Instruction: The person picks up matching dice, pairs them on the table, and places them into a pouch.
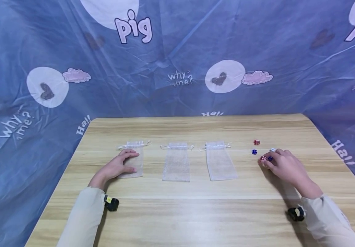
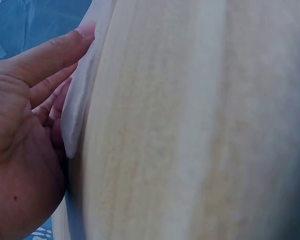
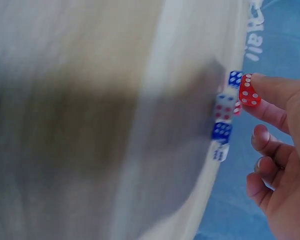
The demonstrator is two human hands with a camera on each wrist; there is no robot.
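Note:
Between thumb and index finger, my right hand (image 1: 288,168) pinches a red die (image 3: 249,91) with white dots. Around it, in the right wrist view, are a blue die (image 3: 235,78), a white die with red dots (image 3: 223,106) and a second blue die (image 3: 221,131). Another white die (image 3: 220,151) lies nearest the wrist. Across the table, my left hand (image 1: 117,166) rests on the left white mesh drawstring pouch (image 1: 138,161), fingers spread and partly covering it. The left wrist view has my thumb lying along the pouch fabric (image 2: 77,110).
Two more flat drawstring pouches, a middle one (image 1: 176,164) and a right one (image 1: 221,163), lie between my hands. A loose red die (image 1: 256,142) is farther back at the right. A patterned blue cloth (image 1: 165,96) hangs behind the wooden table (image 1: 177,212).

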